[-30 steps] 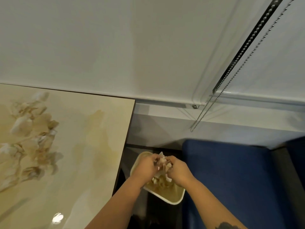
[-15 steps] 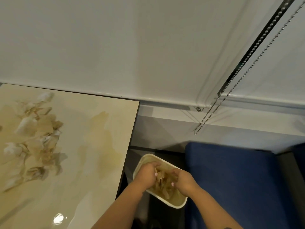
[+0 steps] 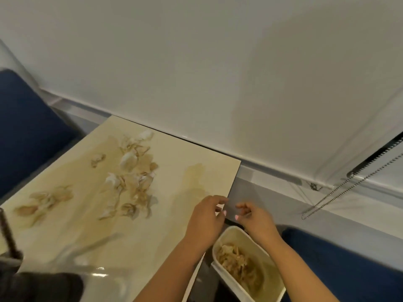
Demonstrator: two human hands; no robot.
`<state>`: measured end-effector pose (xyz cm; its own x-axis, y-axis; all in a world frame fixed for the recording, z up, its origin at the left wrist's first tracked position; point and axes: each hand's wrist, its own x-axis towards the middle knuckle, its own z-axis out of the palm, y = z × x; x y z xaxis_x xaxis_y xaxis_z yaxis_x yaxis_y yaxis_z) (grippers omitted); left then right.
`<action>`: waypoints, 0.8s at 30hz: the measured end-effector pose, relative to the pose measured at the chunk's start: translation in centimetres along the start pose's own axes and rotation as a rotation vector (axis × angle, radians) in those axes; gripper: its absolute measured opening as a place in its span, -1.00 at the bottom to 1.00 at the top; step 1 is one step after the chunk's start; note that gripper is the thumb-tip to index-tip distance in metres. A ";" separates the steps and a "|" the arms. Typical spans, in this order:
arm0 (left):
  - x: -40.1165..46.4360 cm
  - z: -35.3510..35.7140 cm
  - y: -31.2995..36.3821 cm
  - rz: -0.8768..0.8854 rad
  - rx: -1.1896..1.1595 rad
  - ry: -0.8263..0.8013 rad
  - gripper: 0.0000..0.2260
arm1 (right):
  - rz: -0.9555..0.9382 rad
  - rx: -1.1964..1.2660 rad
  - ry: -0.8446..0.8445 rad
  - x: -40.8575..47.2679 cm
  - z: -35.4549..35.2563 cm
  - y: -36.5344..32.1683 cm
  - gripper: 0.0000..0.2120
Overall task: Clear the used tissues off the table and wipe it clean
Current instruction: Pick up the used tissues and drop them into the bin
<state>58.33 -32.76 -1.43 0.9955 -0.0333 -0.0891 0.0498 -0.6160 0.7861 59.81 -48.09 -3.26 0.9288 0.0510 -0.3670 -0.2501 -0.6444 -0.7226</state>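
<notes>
Hovering empty with loosely curled fingers at lower centre, the left hand [image 3: 205, 216] and right hand [image 3: 254, 216] flank the desk [image 3: 196, 175] corner; used tissues [image 3: 130, 177] trail diagonally toward the lower left.

The table [image 3: 87, 232] has a glossy, smooth cream top that mirrors a light near its front edge, with a thin dark edge band. The used tissues [image 3: 133, 177] on it are soft, crumpled paper, stained tan and looking damp. The bin [image 3: 220, 269] is smooth off-white plastic with more crumpled paper inside. The seat cushions [image 3: 26, 131] are matt navy cloth. The blind [image 3: 196, 62] is smooth and matt, and its bead chain [image 3: 349, 188] shines like metal.
</notes>
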 end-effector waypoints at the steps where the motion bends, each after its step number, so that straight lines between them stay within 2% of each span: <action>1: -0.1 -1.3 0.0 0.001 0.008 0.045 -0.72 | -0.030 -0.007 -0.008 0.3 0.2 -1.1 -0.79; 10: -1.1 -9.8 -6.9 -0.244 0.248 0.344 -0.68 | -0.209 -0.028 -0.096 2.0 4.0 -7.9 -0.77; 16: -1.6 -12.3 -11.5 -0.480 0.478 0.315 -0.63 | -0.316 -0.133 -0.176 2.4 6.6 -10.9 -0.69; 20: -1.4 -12.7 -13.2 -0.539 0.444 0.299 -0.62 | -0.399 -0.224 -0.251 2.9 8.4 -12.7 -0.61; 24: -1.6 -13.0 -14.3 -0.521 0.361 0.351 -0.65 | -0.500 -0.303 -0.296 3.6 10.6 -14.7 -0.55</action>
<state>57.08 -13.66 -4.61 0.8202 0.5527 -0.1477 0.5552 -0.7068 0.4384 63.95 -30.38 -0.20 0.7877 0.5803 -0.2068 0.3208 -0.6729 -0.6665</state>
